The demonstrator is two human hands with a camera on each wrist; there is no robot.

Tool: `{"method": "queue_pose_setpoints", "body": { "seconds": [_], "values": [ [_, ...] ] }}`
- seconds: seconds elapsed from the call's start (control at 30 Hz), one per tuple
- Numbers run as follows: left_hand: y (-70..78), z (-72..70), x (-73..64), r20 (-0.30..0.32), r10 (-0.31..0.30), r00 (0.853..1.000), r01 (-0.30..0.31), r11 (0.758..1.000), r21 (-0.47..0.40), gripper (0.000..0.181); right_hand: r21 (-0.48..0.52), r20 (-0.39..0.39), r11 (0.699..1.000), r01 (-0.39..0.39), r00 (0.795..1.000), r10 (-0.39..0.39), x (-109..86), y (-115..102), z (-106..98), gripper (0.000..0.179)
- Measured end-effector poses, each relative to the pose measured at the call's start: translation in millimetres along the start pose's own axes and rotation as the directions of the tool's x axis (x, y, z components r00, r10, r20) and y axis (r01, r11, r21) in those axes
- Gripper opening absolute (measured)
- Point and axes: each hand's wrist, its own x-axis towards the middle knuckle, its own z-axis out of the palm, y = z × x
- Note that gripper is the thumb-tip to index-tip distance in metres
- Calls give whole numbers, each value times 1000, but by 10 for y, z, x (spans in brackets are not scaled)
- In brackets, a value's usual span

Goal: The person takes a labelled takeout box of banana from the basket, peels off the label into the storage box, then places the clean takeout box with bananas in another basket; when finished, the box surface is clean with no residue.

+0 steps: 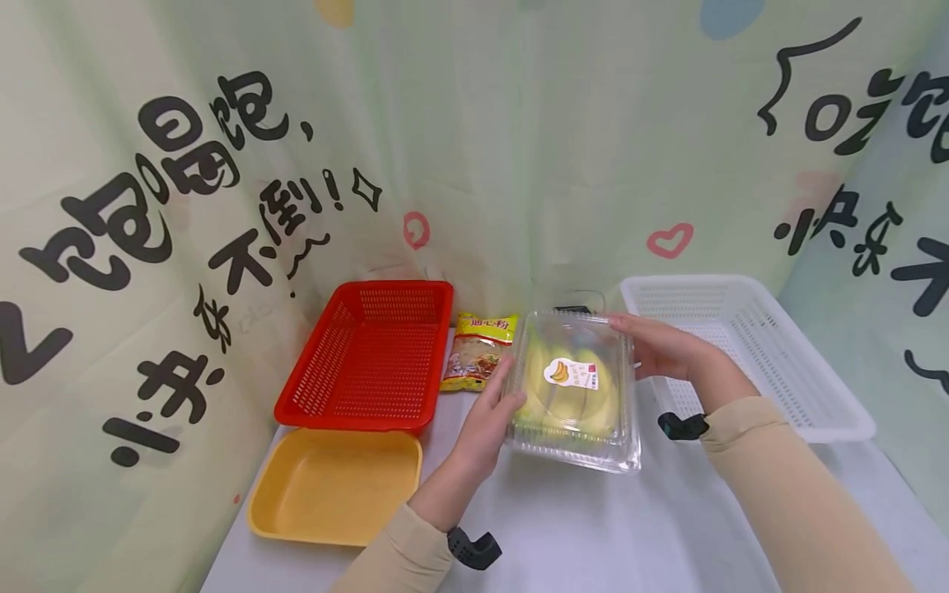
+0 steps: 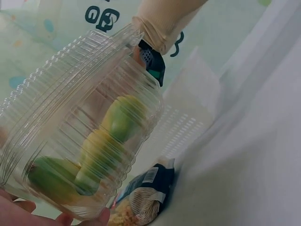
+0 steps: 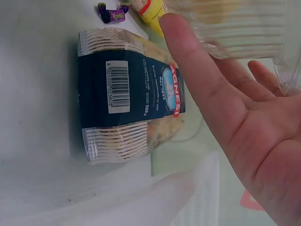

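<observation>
A clear plastic clamshell box [image 1: 571, 445] of yellow-green bananas [image 1: 586, 408], with a banana sticker on its lid, is held tilted above the table between both hands. My left hand [image 1: 485, 424] grips its left side, the thumb along the edge; in the left wrist view its fingers curl beneath the box. At the far right corner my right hand [image 1: 663, 350] rests against the box, its fingers mostly straight in the right wrist view. Behind the box, an Agnesi pasta bag [image 3: 127, 94] lies on the table, mostly hidden in the head view.
A red basket [image 1: 356, 416] stands at the left, with a yellow tray [image 1: 334, 535] in front of it. Beside the basket is a yellow food packet [image 1: 478, 354]. A white basket [image 1: 838, 424] is on the right. Purple wrapped sweets [image 3: 113, 14] lie near the pasta bag.
</observation>
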Motion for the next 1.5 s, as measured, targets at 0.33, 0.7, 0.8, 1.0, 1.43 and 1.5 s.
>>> {"method": "queue_pose_setpoints", "body": {
  "seconds": [0.33,0.7,0.8,1.0,1.43,1.5],
  "values": [
    [32,-79,-13,23,-27,999,28,999,-45,54,-37,-71,999,30,997,-32,-110,45,70,59],
    [11,-187,-65,-58,19,998,-23,996,-85,57,1,-248,996,90,965,-87,-377,159,222,68],
    [-15,-198,-71,-90,22,996,-30,996,-85,61,21,-302,994,109,948,-98,-440,176,309,72],
    [-97,-189,-104,-138,48,989,-67,988,-137,69,67,-409,986,154,905,-114,-513,212,478,79],
    [-202,-19,-127,-115,57,992,-75,984,-158,71,149,-516,966,210,850,-106,-552,284,808,77],
    [-194,-14,-133,-106,65,992,-83,981,-177,69,164,-516,961,222,849,-108,-550,291,842,77]
  ]
}}
